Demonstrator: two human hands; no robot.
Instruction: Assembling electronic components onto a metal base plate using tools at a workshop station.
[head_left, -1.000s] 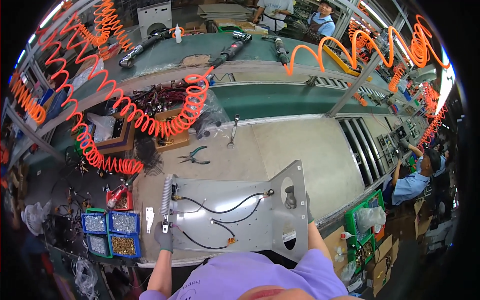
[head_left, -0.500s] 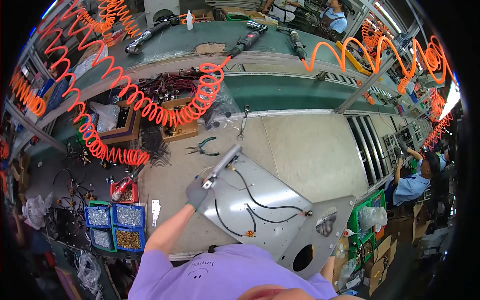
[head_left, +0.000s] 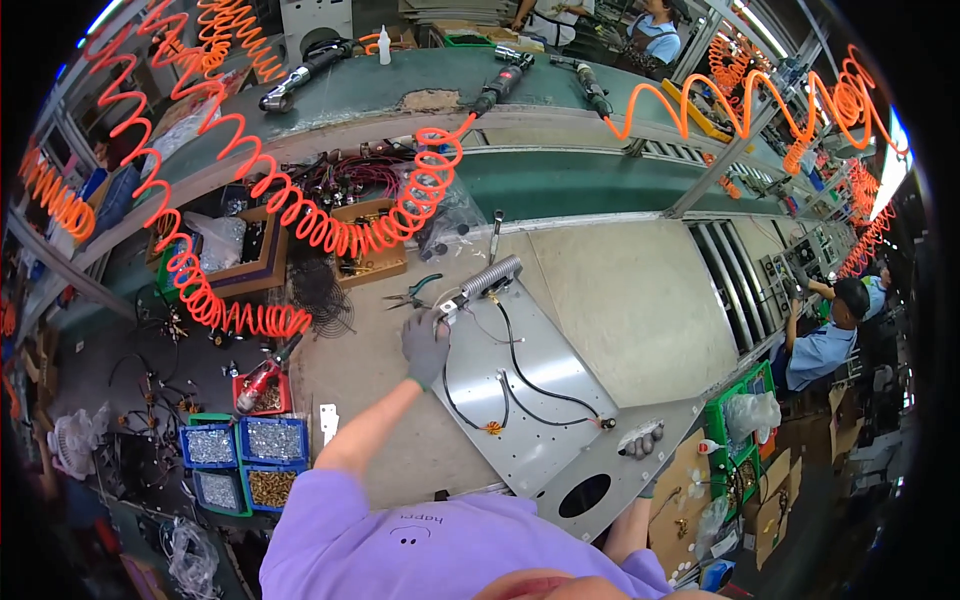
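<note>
A shiny sheet-metal panel (head_left: 545, 365) lies at an angle on the bench before me, with black hoses (head_left: 517, 350) and small brass fittings on it. Along its far left edge runs a ribbed silver tube-like piece (head_left: 490, 278). My left hand (head_left: 427, 347), in a grey glove, is closed on the panel's left corner beside that piece; its fingertips are partly hidden. At the near right is a duller metal section (head_left: 625, 475) with a large oval hole. The gloved fingers of my right hand (head_left: 643, 440) curl through a smaller cutout in it, gripping its edge.
Pliers (head_left: 414, 292) and a wrench (head_left: 496, 236) lie beyond the panel. Blue bins (head_left: 273, 440) of small metal parts stand at left, by a red-handled air tool (head_left: 258, 386). Orange coiled hoses (head_left: 345, 235) hang across. Rollers (head_left: 728, 285) and a co-worker (head_left: 825, 335) are at right.
The panel's left end has swung away from me and to the right, with my left hand moving along on it. My right hand stays at the cutout. The view has shifted slightly.
</note>
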